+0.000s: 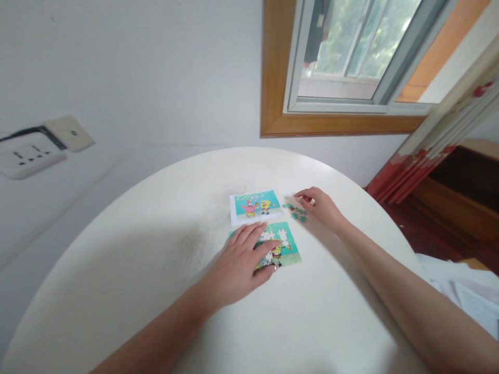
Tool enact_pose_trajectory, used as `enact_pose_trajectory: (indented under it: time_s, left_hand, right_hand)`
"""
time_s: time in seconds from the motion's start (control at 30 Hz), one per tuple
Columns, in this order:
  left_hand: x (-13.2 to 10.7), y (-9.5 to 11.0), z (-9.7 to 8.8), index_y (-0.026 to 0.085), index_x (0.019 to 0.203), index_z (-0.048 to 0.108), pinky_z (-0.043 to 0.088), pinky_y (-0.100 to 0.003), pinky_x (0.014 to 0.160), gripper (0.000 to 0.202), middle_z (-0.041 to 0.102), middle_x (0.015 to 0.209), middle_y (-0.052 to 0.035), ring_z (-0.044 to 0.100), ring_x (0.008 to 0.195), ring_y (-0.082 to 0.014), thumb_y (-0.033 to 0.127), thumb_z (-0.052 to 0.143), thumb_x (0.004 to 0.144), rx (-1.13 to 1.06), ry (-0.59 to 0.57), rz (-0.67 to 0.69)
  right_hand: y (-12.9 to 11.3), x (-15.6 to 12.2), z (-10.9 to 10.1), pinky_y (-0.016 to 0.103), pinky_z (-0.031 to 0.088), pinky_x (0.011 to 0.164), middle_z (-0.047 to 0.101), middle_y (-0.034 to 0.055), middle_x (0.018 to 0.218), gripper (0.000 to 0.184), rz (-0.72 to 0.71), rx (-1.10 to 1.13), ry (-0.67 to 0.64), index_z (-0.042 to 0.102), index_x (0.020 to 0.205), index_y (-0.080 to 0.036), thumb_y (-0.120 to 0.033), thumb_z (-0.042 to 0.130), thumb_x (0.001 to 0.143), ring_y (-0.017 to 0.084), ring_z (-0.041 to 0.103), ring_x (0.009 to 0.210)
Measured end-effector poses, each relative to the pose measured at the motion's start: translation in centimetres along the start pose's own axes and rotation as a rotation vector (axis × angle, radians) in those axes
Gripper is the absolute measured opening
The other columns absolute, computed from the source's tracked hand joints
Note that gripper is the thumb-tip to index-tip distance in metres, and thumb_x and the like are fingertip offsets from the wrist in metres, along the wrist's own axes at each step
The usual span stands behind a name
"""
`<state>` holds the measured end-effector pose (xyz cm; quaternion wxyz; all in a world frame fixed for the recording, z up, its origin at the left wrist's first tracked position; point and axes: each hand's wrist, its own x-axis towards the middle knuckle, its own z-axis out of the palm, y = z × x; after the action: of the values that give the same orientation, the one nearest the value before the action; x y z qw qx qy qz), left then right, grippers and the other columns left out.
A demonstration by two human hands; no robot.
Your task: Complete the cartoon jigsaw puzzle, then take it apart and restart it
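My left hand [239,257] lies spread on the puzzle [293,256], just below frame centre; my curled right hand [318,205], grip unclear, is beside loose pieces [299,214] right of centre. Visible edges look joined; inner gaps remain.

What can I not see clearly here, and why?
In the head view:
Jigsaw puzzle, left part: covered by the left hand.
Loose puzzle pieces: too small to read their print.
Whether the right hand holds a piece: too small to tell.
Papers: cut off by the right edge.
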<state>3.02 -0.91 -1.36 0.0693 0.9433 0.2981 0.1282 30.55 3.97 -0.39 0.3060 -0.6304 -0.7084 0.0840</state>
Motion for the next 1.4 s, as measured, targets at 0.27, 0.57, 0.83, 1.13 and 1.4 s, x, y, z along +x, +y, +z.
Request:
enact_pose_trajectory:
  time_s: [0.27,0.57,0.83,1.13,1.4]
  left_hand:
    - [0.1,0.2,-0.2,0.031,0.129,0.05,0.023,-0.051,0.113,0.042,0.036,0.146,-0.0075,0.026,0.138,-0.0282,0.042,0.051,0.089,0.001,-0.006,-0.003]
    - [0.1,0.2,-0.1,0.03,0.13,0.049,0.022,-0.051,0.113,0.042,0.036,0.147,-0.0069,0.027,0.138,-0.0283,0.042,0.051,0.089,-0.016,-0.011,-0.011]
    - [0.1,0.2,0.0,0.026,0.136,0.043,0.021,-0.049,0.115,0.049,0.034,0.148,-0.0091,0.025,0.139,-0.0273,0.043,0.049,0.09,0.026,-0.029,-0.016]
    - [0.1,0.1,-0.1,0.032,0.131,0.049,0.023,-0.052,0.113,0.042,0.035,0.148,-0.0071,0.026,0.138,-0.0297,0.041,0.051,0.09,0.005,0.002,0.019]
    - [0.1,0.1,0.0,0.033,0.128,0.053,0.023,-0.053,0.112,0.038,0.038,0.146,-0.0068,0.028,0.137,-0.0299,0.04,0.049,0.091,-0.005,0.014,0.029]
  right_hand:
    - [-0.2,-0.1,3.2,0.035,0.041,0.084,0.061,0.0101,0.092,0.023,-0.016,-0.206,0.011,0.07,0.097,-0.021,-0.036,0.06,0.084,0.023,0.054,0.092]
    - [0.5,0.8,3.2,0.028,0.042,0.072,0.061,0.0062,0.081,0.019,0.04,-0.028,-0.034,0.07,0.082,-0.017,-0.035,0.066,0.078,0.016,0.055,0.073]
    - [-0.1,0.4,2.9,0.024,0.039,0.06,0.06,-0.0009,0.068,0.007,0.071,0.128,-0.019,0.06,0.076,-0.018,-0.024,0.063,0.075,0.012,0.051,0.061]
    - [-2.4,-0.6,-1.2,0.025,0.046,0.064,0.066,0.0014,0.073,0.021,-0.014,0.565,-0.426,0.07,0.085,-0.016,-0.033,0.062,0.078,0.012,0.056,0.065]
    - [-3.8,-2.0,-1.7,0.025,0.05,0.067,0.068,-0.0004,0.072,0.012,-0.019,0.482,-0.726,0.07,0.083,-0.018,-0.021,0.061,0.076,0.013,0.063,0.068]
